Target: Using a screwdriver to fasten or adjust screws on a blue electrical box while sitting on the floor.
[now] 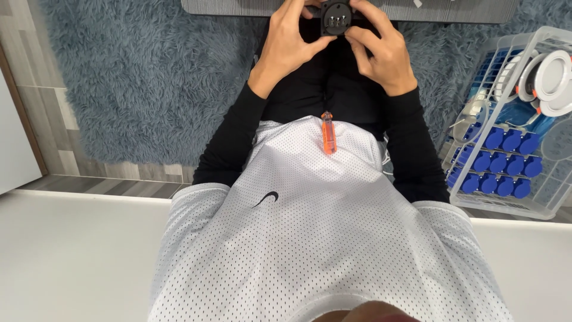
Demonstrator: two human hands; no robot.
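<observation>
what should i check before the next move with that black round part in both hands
1. Black round part held by both hands: ok, left hand and right hand pinch it from either side.
2. Its metal contacts face the camera: ok.
3. Orange screwdriver within reach: ok, it lies on the white mesh shirt, untouched.
4. Screwdriver secure there: cannot tell, it rests loose on a slope.
5. White basket of blue parts close by: ok, on the right hand's side.

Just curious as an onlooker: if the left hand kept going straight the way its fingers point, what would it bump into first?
Probably the small black plug that the left hand already grips together with the right hand.
</observation>
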